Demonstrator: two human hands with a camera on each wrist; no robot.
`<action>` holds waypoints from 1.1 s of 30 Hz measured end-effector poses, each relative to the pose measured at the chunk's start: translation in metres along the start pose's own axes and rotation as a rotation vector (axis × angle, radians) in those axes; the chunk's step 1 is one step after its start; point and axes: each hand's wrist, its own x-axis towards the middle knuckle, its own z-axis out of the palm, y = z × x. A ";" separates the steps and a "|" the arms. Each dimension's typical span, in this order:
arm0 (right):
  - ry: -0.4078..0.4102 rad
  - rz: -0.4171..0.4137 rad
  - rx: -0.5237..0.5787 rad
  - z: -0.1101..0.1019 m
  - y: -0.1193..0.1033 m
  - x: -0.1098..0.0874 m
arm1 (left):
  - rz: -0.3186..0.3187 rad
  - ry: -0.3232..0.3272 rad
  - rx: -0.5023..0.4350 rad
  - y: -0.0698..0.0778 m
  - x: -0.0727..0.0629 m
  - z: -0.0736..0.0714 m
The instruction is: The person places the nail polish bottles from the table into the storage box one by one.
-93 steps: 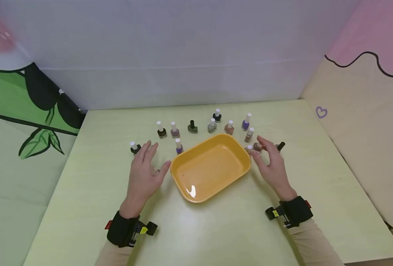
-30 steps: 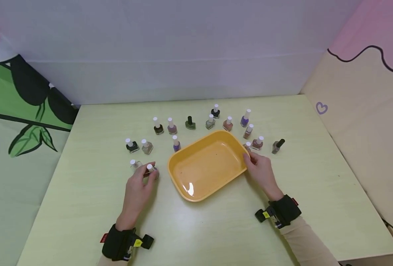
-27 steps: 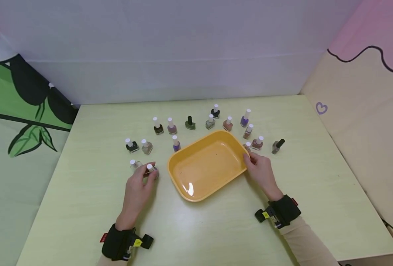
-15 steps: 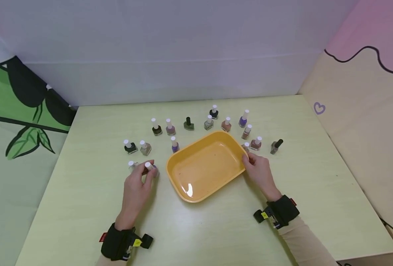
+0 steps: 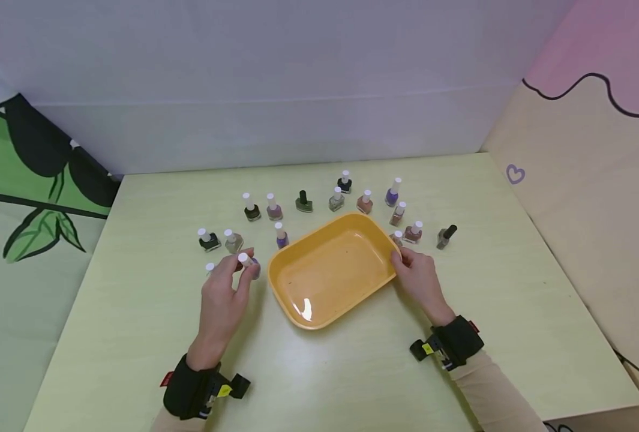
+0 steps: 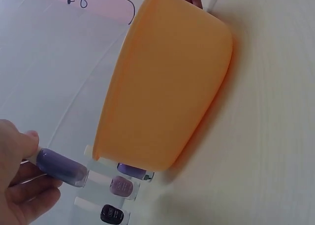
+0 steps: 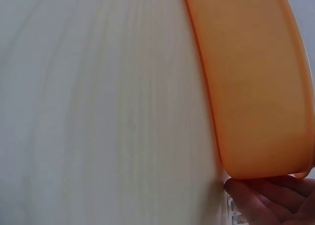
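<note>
My left hand [image 5: 224,300] pinches a purple nail polish bottle [image 6: 61,167] by its white cap, between thumb and fingers. The bottle tilts and is raised off the table, left of a yellow plastic tray [image 5: 332,276]. At the tray's right end my right hand [image 5: 420,282] grips the rim, thumb on the near side. In the right wrist view, fingers [image 7: 275,198] lie against the tray's outer end wall. Nothing lies inside the tray. Just behind the left hand, a nail polish bottle's white cap [image 5: 210,267] shows, its body hidden.
Several nail polish bottles stand in a loose arc behind the tray, among them a black-capped green one [image 5: 303,202] and a purple one [image 5: 281,236] close to the rim. A black-capped bottle [image 5: 446,237] stands farthest right. A pale wall [image 5: 297,132] closes off the table's back.
My left hand, spread open at first, has pinched the purple nail polish bottle and lifted it slightly. My right hand has come down from the bottles onto the tray's rim.
</note>
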 end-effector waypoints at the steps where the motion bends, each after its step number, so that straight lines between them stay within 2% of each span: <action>1: 0.000 0.002 -0.002 0.000 0.000 0.000 | 0.016 0.000 0.002 0.001 0.001 0.001; 7: 0.005 0.003 -0.003 0.001 0.002 0.000 | 0.150 -0.012 0.065 0.012 0.003 0.005; 15: 0.006 0.008 0.005 0.001 0.002 0.000 | 0.254 -0.074 0.089 0.023 0.002 0.017; 24: 0.015 0.003 0.003 0.002 0.002 0.001 | 0.417 -0.204 0.125 0.027 0.001 0.036; 29: 0.012 0.013 0.011 0.002 0.002 0.000 | 0.442 -0.282 0.194 0.030 0.001 0.040; 33: 0.013 0.016 0.019 0.003 0.002 0.000 | 0.459 -0.357 0.301 0.032 0.004 0.042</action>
